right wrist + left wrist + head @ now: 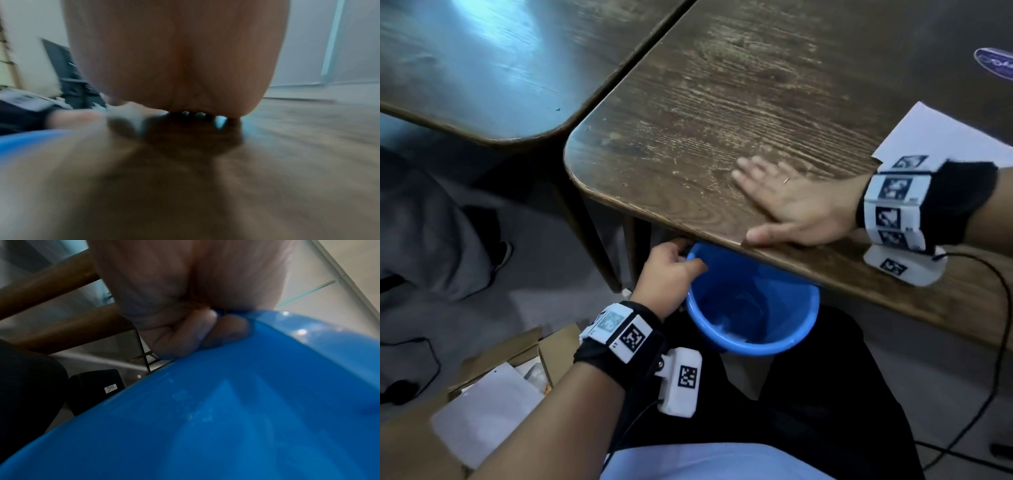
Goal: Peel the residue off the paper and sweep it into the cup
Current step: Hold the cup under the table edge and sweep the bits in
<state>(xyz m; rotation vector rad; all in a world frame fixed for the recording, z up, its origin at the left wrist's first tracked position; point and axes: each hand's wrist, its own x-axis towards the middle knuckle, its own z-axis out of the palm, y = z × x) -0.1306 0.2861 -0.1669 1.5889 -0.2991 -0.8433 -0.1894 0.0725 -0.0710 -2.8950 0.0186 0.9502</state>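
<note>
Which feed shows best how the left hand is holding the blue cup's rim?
The left wrist view: the left hand's fingers curl over the blue cup's rim up close. The head view shows the whole cup held under the table edge, grip small. The right wrist view shows only a blurred blue sliver.

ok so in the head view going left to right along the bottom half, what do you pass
cardboard box on the floor → left hand gripping the rim of the blue cup → blue cup held under the table edge → right hand flat on the table → white paper at the far right
</note>
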